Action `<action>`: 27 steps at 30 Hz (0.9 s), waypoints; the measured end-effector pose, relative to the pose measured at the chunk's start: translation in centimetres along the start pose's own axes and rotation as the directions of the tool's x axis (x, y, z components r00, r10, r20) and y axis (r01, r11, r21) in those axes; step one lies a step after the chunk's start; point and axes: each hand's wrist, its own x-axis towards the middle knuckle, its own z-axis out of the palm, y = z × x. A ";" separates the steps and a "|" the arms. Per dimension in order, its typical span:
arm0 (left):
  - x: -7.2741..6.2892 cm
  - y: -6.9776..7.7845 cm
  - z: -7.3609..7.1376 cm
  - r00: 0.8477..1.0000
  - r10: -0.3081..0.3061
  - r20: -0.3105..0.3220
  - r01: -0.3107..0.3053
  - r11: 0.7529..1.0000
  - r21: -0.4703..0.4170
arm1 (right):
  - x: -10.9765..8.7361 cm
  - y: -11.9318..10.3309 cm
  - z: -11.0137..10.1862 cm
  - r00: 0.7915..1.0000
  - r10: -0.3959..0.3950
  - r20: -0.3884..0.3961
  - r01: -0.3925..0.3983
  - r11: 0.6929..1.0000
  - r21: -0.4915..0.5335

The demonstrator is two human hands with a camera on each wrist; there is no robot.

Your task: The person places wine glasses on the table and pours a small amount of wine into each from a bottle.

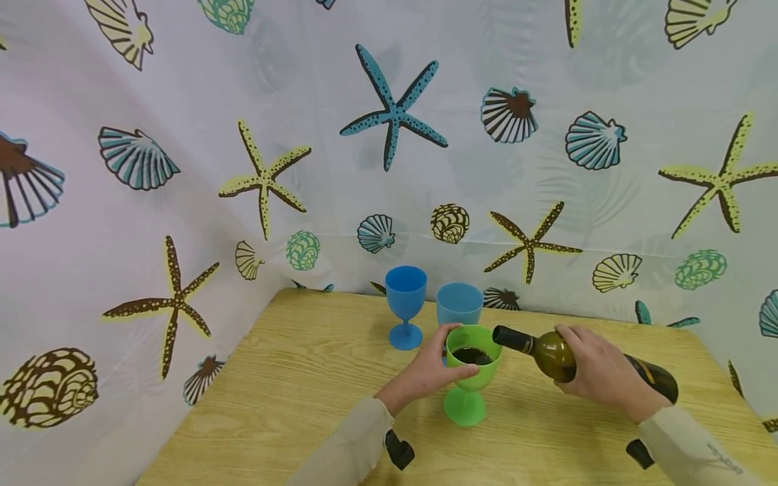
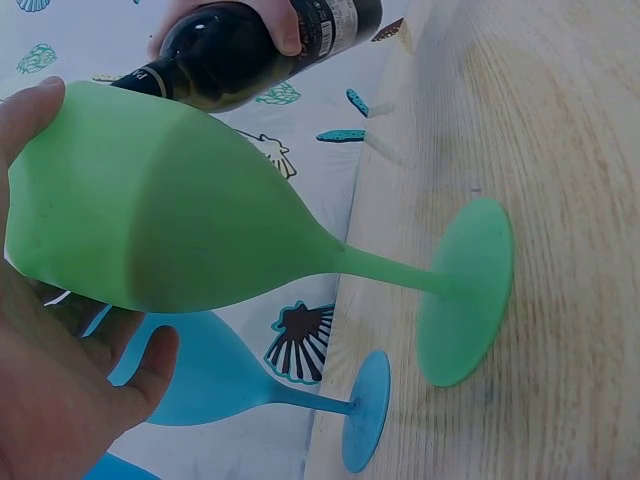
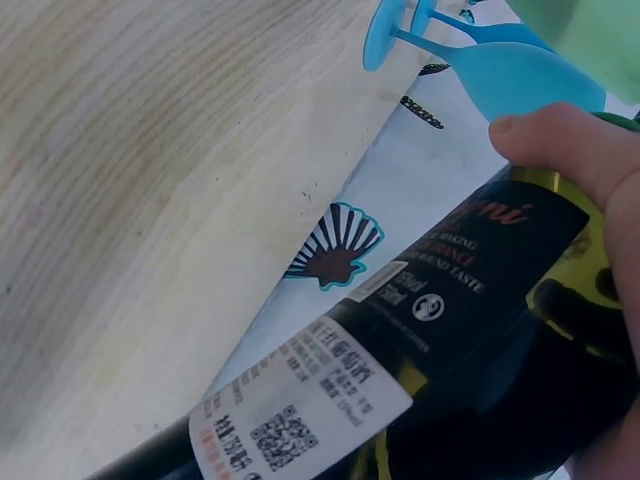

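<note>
Worktop (image 1: 292, 378): pale yellow wood, visible grain, spreading across lower centre and lower right of head view. Green goblet (image 1: 477, 382) upright on it, right of lower centre. Behind, near back edge, two blue goblets: left blue goblet (image 1: 406, 297) deeper-toned, below frame centre; right blue goblet (image 1: 459, 305) paler, partly hidden by green one.

White fabric curtain (image 1: 340, 202) printed with sea life fills the upper frame and the left side: a blue starfish (image 1: 394, 116) at upper centre, a yellow starfish (image 1: 265, 177) left of it, a striped scallop shell (image 1: 595, 140) at upper right. Below, a pale wood-grain tabletop (image 1: 292, 378) spans the lower centre under soft, diffuse light.
</note>
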 end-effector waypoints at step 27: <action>0.4 -1.0 0.3 1.000 -0.012 -0.020 0.011 1.000 -0.006 | -0.1 -1.0 -0.5 0.921 0.347 -0.179 -0.276 0.903 0.330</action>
